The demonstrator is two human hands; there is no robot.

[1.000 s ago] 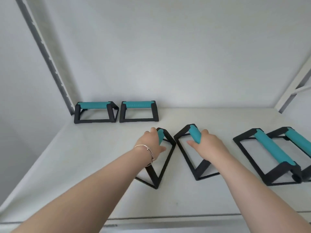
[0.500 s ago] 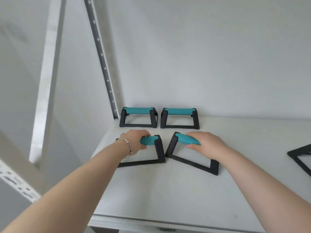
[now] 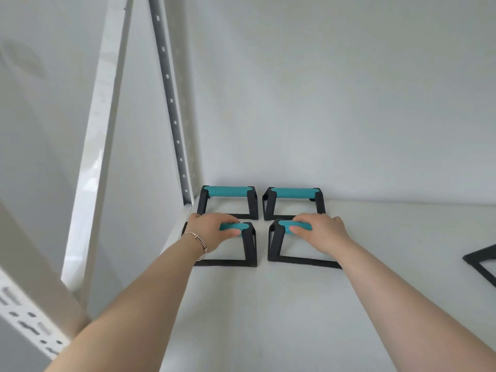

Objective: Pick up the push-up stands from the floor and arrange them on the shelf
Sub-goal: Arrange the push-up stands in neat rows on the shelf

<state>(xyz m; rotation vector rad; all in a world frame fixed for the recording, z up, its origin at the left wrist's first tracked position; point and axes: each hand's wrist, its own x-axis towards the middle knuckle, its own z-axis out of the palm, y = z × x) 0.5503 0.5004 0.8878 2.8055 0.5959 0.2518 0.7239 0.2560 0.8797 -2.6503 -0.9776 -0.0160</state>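
1. Four push-up stands are being seen in a two-by-two block at the back-left corner of the white shelf (image 3: 295, 304).
2. The back-left stand (image 3: 228, 201) and back-right stand (image 3: 294, 202) are standing upright near the rear wall, side by side, untouched by either hand.
3. The front-left stand (image 3: 248, 244) is being gripped at its teal bar by the left hand (image 3: 212, 228), fingers curled over the top and thumb beneath; its base is resting flat on the shelf.
4. The front-right stand (image 3: 276, 242) is being gripped the same way by the right hand (image 3: 319, 230); its base is also lying on the shelf.
5. The two front stands are being kept just in front of the back pair, with a narrow gap between them.
6. A bracelet (image 3: 200, 241) is being worn on the left wrist.
7. The corner of a fifth stand (image 3: 483, 261) is being cut off by the right edge, well apart from the block.
8. A perforated grey upright (image 3: 171, 103) is rising at the corner.
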